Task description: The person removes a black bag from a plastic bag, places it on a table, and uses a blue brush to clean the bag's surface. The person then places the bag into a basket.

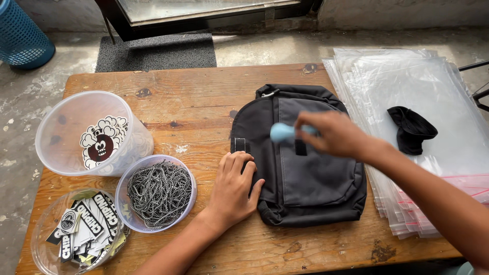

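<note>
A black bag (305, 158) lies flat on the wooden desk (204, 97), a little right of the middle, with its flap facing up and a small metal ring at its top edge. The left hand (234, 188) rests palm down on the bag's left edge, fingers spread and slightly curled over the fabric, pinning it to the desk without gripping anything. The right hand (333, 133) hovers above the middle of the bag, blurred by motion, its fingers closed around a small light-blue object (282, 132) whose rounded end sticks out to the left; what kind of object it is cannot be told.

Just right of the bag lies a stack of clear plastic bags (407, 81), some with red strips at their lower edge, and on top of the stack sits a crumpled piece of black cloth (411, 130). Left of the bag stand three clear tubs: the nearest one (189, 191) holds a heap of metal ball chains (159, 192), the tall one (61, 117) behind it holds cloud-shaped stickers (102, 142), and the front one (38, 239) holds black-and-white labels (89, 224). On the concrete floor beyond the desk are a blue basket (20, 35) and a dark mat (158, 51).
</note>
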